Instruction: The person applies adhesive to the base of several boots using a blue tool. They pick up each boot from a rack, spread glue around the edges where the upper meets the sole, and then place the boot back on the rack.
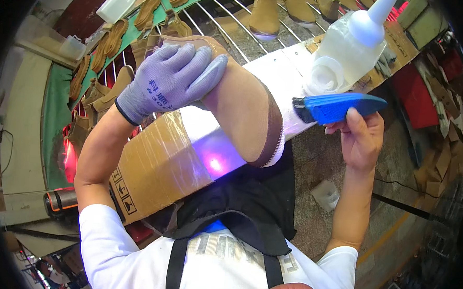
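Observation:
My left hand point(167, 78), in a grey knit glove, is closed around a boot point(244, 106). The boot is turned so its flat tan sole faces up, with a brown edge and light stitching along the toe. Its upper is mostly hidden under the sole and my glove. My bare right hand point(365, 138) pinches a blue brush point(343, 107) between thumb and fingers. Its short dark bristles point left, toward the boot, with a gap between them. Just beyond the brush is a translucent squeeze bottle point(349, 46) with a white nozzle.
Under the boot lies a white board point(277, 68) beside a taped cardboard box point(157, 164). Behind is a metal rack point(217, 23) with several tan boots point(264, 13) and loose soles point(147, 12). A flask point(61, 202) lies at left; a clear plastic cup point(325, 195) sits low at right.

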A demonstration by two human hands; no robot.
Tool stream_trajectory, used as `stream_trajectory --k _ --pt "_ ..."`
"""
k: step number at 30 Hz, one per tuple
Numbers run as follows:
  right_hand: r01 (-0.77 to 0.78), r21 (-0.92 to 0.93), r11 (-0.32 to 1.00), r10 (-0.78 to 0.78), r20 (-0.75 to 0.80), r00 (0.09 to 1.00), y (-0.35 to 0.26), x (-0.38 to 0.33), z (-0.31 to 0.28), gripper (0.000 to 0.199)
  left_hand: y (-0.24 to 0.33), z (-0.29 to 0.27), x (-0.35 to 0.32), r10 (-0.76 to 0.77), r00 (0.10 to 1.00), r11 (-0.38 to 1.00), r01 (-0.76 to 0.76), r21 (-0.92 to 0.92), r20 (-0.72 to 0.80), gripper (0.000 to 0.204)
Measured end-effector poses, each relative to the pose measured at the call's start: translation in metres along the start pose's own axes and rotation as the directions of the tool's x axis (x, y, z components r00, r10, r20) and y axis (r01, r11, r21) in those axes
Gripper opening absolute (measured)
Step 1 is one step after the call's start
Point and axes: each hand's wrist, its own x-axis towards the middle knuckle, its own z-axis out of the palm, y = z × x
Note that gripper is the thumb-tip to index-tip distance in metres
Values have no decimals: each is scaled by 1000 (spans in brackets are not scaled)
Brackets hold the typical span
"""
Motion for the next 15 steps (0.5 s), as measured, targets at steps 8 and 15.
stream_trajectory --k 8,15 --pt "29 62 998 -33 65 997 -5 6 29 24 2 -6 -10 10 999 999 -9 31 -35 49" --pt "-43 50 998 36 135 990 4 15 32 24 0 -9 -14 29 998 999 -27 43 -55 46"
